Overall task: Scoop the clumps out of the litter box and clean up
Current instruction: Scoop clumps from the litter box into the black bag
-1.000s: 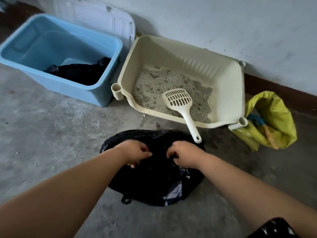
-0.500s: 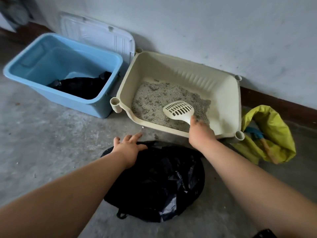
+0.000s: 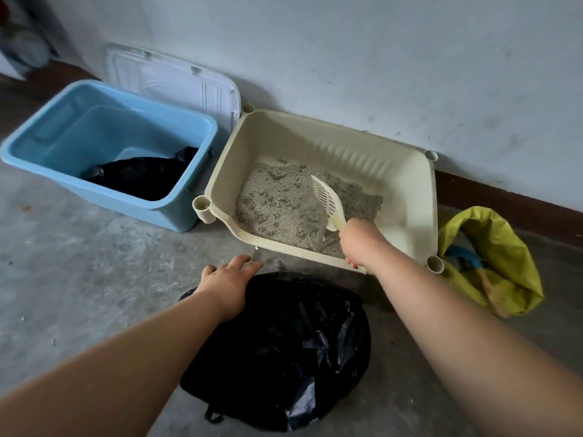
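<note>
Where the right hand (image 3: 359, 239) wraps its fingers round the handle of the scoop (image 3: 328, 201), the grip is closed; the slotted head stands tilted on edge, its lower side in the litter (image 3: 277, 203), with a grey blur of grains beside it.

Left hand (image 3: 225, 280): fingers spread and flat, palm down, resting on the far rim of the black bag (image 3: 284, 348); fingertips reach past it over the floor (image 3: 79, 279).

Litter box (image 3: 407, 190): cream, against the wall (image 3: 378, 58), round sockets at its corners. Grey litter covers the left and middle of its bottom, dotted with darker clumps; the right part is bare.

Black bag: crumpled, on the floor just in front of the box, between the two forearms.

Blue bin (image 3: 63, 137): left of the box, touching it or nearly so; dark plastic lies inside. White lid (image 3: 176, 80): leaning on the wall behind the bin.

Yellow bag (image 3: 501, 247): open, at the box's right near corner, something blue inside.
</note>
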A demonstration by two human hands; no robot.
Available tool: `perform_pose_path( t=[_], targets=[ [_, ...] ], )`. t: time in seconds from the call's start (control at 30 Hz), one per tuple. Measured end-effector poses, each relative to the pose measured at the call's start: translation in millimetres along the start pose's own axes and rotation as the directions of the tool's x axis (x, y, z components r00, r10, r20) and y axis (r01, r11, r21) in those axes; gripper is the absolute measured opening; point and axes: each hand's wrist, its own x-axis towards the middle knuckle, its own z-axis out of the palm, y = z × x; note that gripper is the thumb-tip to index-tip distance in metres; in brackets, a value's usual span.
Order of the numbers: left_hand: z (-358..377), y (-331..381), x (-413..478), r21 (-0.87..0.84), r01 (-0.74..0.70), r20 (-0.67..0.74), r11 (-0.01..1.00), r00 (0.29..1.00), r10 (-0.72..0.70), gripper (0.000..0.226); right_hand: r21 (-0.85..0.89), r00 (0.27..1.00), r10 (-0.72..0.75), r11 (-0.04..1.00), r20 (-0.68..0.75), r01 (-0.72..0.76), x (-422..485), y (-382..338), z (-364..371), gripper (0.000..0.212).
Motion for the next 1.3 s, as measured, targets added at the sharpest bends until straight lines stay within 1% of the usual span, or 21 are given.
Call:
perform_pose_path(
  t=[0.03, 0.1, 0.13, 0.2, 0.27, 0.33, 0.4, 0.47, 0.53, 0.6, 0.67, 0.7, 0.77, 0.83, 0.87, 0.93, 1.0, 1.1, 1.17, 1.3],
  targets=[
    [0, -1, -1, -0.002, -0.003, -0.01, 1.0, 1.0, 0.003, 0.076, 0.029, 1.0, -0.015, 0.999, 0.0, 0.015, 0, 0, -6, 0.034],
    [0, -2, -2, -0.007, -0.011, -0.039, 1.0, 0.999, 0.011, 0.077, 0.082, 0.994, -0.048, 0.995, -0.095, 0.056, -1, 7, -27, 0.04],
    [1, -2, -3, -0.005, -0.015, -0.06, 1.0, 0.998, 0.015, 0.078, 0.086, 0.99, -0.039, 0.995, -0.137, 0.052, -1, 12, -39, 0.042],
    [1, -2, -6, 0.005, -0.024, -0.104, 1.0, 0.994, 0.024, 0.078, 0.027, 0.987, 0.004, 1.0, -0.158, 0.0, -4, 18, -61, 0.039],
    [1, -2, -9, 0.014, -0.027, -0.123, 1.0, 0.992, 0.029, 0.074, -0.05, 0.995, 0.042, 0.998, -0.09, -0.047, -4, 23, -70, 0.038],
    [1, -1, -11, 0.025, -0.029, -0.12, 0.999, 0.992, 0.032, 0.067, -0.035, 0.999, 0.035, 0.999, 0.041, -0.034, -3, 27, -67, 0.035],
    [1, -1, -12, 0.025, -0.033, -0.112, 0.999, 0.993, 0.035, 0.061, 0.021, 0.992, -0.003, 1.0, 0.127, 0.0, -2, 30, -58, 0.029],
    [1, -1, -12, 0.016, -0.034, -0.099, 0.999, 0.994, 0.036, 0.059, 0.096, 0.984, -0.038, 0.995, 0.172, 0.022, 4, 30, -44, 0.023],
    [0, 0, -12, 0.008, -0.036, -0.09, 0.999, 0.995, 0.036, 0.059, 0.2, 0.973, -0.067, 0.98, 0.222, 0.022, 15, 28, -25, 0.023],
    [0, 2, -12, 0.011, -0.037, -0.083, 0.999, 0.996, 0.038, 0.059, 0.334, 0.959, -0.1, 0.943, 0.267, 0.006, 24, 25, 0, 0.024],
    [-1, 3, -13, 0.014, -0.035, -0.083, 0.999, 0.996, 0.036, 0.059, 0.43, 0.944, -0.154, 0.903, 0.293, 0.013, 27, 16, 21, 0.028],
    [-2, 4, -13, 0.011, -0.037, -0.082, 0.999, 0.996, 0.037, 0.059, 0.452, 0.942, -0.162, 0.892, 0.293, 0.013, 31, 11, 30, 0.03],
    [-2, 6, -15, 0.005, -0.037, -0.091, 0.999, 0.995, 0.037, 0.061, 0.418, 0.947, -0.114, 0.908, 0.3, -0.023, 40, -6, 37, 0.034],
    [-3, 6, -18, 0.0, -0.038, -0.093, 0.999, 0.995, 0.038, 0.064, 0.386, 0.961, -0.046, 0.92, 0.272, -0.065, 50, -21, 36, 0.038],
    [-3, 6, -19, -0.003, -0.037, -0.095, 0.999, 0.995, 0.037, 0.065, 0.402, 0.97, -0.038, 0.914, 0.239, -0.063, 53, -27, 34, 0.035],
    [-4, 6, -23, -0.012, -0.026, -0.101, 1.0, 0.995, 0.025, 0.065, 0.459, 0.984, -0.092, 0.888, 0.151, 0.013, 56, -32, 36, 0.039],
    [-5, 4, -25, -0.022, -0.016, -0.114, 1.0, 0.993, 0.013, 0.064, 0.507, 0.978, -0.159, 0.859, 0.132, 0.071, 51, -27, 41, 0.041],
    [-7, -1, -27, -0.025, -0.006, -0.124, 1.0, 0.992, 0.003, 0.061, 0.528, 0.969, -0.233, 0.835, 0.086, 0.154, 49, -8, 50, 0.03],
    [-7, -4, -28, -0.033, 0.004, -0.124, 0.999, 0.992, -0.008, 0.06, 0.591, 0.968, -0.248, 0.786, 0.03, 0.183, 48, 3, 54, 0.021],
    [-6, -3, -28, -0.03, 0.014, -0.1, 0.999, 0.995, -0.016, 0.061, 0.672, 0.968, -0.251, 0.713, -0.023, 0.201, 41, 16, 59, 0.025]
  ],
)
